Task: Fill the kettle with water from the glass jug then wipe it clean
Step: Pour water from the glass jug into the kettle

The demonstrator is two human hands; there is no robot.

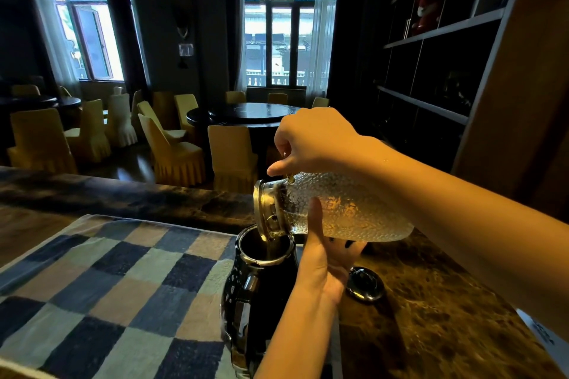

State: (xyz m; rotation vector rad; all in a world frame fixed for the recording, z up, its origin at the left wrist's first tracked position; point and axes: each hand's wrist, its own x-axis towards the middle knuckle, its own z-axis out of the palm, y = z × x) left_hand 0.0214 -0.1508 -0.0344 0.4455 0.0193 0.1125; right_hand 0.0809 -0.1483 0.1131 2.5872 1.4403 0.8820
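A textured glass jug (354,209) with a gold metal lid lies tipped almost on its side above the black kettle (255,295). Its spout points down into the kettle's open mouth, and a thin stream of water runs in. My right hand (314,141) grips the jug's handle from above. My left hand (323,258) is cupped under the jug's body near the neck, thumb up against the glass. The kettle's black lid (366,283) lies on the counter to the right of the kettle.
A checkered blue, tan and grey cloth (123,292) covers the counter left of the kettle. The dark marble counter (431,301) runs to the right. Behind it are yellow-covered chairs (172,151), a round dark table (249,114) and shelving (437,34) at the right.
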